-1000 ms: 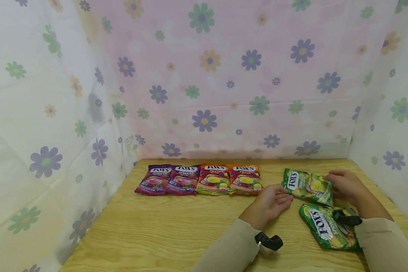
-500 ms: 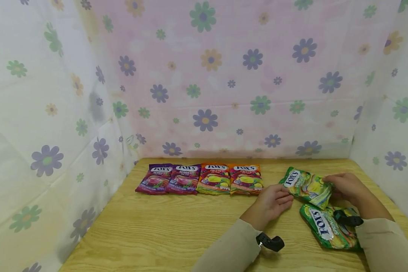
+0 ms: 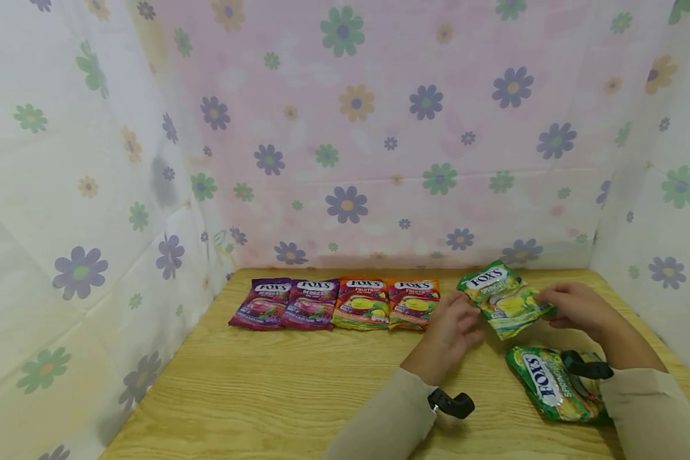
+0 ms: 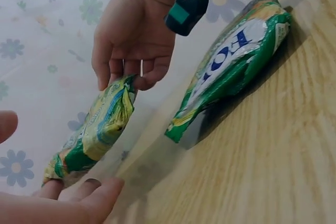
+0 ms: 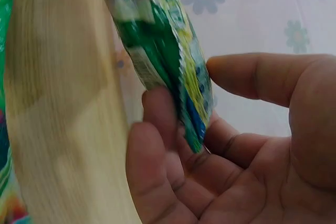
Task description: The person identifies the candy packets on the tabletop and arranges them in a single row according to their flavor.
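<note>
My right hand [image 3: 577, 313] pinches the lower right corner of a green Fox's candy bag [image 3: 503, 297], thumb on one face and fingers behind, as the right wrist view shows. The bag is tilted and raised off the wooden table. At its left edge my left hand [image 3: 448, 332] has relaxed fingers [image 4: 102, 198] at the bag's end, with the thumb apart from it. A second green candy bag [image 3: 552, 383] lies on the table below my right hand, partly hidden by the wrist camera and sleeve.
Left of my hands, two purple Berries candy bags [image 3: 264, 305] and two orange-red Fruits candy bags [image 3: 361, 305] lie in a row along the back of the table [image 3: 253, 390]. Flower-printed cloth [image 3: 379, 160] hangs behind and at both sides.
The pinched green bag has turned more upright, risen and shifted left, away from the second green bag. My left hand has moved slightly up and left.
</note>
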Demonstrator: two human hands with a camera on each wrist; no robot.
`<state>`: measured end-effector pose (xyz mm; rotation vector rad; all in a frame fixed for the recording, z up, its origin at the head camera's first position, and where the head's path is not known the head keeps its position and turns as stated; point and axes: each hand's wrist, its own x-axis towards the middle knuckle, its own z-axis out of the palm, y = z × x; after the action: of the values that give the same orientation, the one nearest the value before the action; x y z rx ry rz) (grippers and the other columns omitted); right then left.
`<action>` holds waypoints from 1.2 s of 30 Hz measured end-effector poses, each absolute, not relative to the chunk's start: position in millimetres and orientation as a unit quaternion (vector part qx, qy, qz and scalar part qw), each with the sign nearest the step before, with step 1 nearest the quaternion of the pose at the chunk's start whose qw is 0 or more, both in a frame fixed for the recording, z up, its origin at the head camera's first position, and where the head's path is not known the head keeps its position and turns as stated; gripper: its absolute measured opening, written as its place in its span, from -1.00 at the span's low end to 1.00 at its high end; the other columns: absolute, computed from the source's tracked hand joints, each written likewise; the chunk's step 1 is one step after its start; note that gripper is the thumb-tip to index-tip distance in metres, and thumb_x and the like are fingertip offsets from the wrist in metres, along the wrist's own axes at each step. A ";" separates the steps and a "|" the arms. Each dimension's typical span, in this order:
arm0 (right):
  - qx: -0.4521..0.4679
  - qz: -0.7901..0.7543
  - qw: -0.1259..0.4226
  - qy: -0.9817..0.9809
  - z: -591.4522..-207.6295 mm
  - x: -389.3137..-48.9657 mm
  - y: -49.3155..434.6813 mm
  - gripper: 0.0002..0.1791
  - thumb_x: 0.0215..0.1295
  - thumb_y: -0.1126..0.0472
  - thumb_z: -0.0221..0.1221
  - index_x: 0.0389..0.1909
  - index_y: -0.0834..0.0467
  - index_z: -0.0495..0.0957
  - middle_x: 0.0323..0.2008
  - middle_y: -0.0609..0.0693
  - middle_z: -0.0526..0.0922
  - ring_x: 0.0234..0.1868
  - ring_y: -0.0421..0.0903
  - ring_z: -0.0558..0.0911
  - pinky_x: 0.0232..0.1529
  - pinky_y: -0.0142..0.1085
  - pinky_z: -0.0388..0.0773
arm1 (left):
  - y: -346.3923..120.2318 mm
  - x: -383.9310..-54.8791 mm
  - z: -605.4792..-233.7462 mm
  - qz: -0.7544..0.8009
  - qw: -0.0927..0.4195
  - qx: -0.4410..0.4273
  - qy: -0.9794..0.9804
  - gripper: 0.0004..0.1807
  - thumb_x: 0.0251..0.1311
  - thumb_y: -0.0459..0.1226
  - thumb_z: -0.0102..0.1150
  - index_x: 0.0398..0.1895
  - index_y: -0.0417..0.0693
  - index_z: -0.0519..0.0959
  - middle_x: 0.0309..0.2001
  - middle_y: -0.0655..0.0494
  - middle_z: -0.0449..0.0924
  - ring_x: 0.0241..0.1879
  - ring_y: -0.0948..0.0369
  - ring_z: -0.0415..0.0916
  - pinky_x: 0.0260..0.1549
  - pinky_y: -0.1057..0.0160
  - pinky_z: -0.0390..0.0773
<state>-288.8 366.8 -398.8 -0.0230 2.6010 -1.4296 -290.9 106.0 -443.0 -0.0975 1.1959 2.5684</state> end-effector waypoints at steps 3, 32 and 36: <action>-0.016 -0.485 0.090 0.870 -394.4 -288.4 360.4 -0.32 0.60 -0.05 0.05 0.35 0.50 0.32 0.02 0.16 0.51 -0.43 -0.07 0.62 -0.14 -0.16 0.77 | 101.9 -296.5 -438.5 0.903 0.143 -0.027 0.405 -0.39 0.20 -0.41 0.19 0.37 -0.11 0.43 0.35 -0.02 0.49 0.26 -0.08 0.50 0.25 -0.15 0.47; -0.049 -0.512 0.059 0.855 -388.4 -289.7 321.7 -0.54 0.61 0.03 0.08 0.13 0.40 0.37 -0.18 0.05 0.53 -0.34 -0.05 0.68 -0.14 -0.13 0.77 | 71.6 -317.1 -428.5 0.902 0.168 0.086 0.389 -0.41 0.50 -0.13 -0.06 0.49 -0.22 0.37 0.49 -0.14 0.30 0.50 -0.03 0.24 0.55 0.05 0.18; -0.046 -0.517 0.057 0.853 -394.7 -293.4 321.7 -0.57 0.62 0.08 0.06 0.13 0.42 0.37 -0.12 0.09 0.59 -0.26 -0.04 0.77 -0.17 -0.17 0.77 | 70.3 -318.8 -431.9 0.906 0.179 0.088 0.373 -0.32 0.54 -0.04 -0.14 0.54 -0.30 0.25 0.59 -0.21 0.12 0.62 -0.10 0.02 0.62 0.01 -0.01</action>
<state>-293.4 321.7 -394.7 -0.1403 2.5871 -1.5677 -318.8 70.3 -431.9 0.2486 1.0537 2.5614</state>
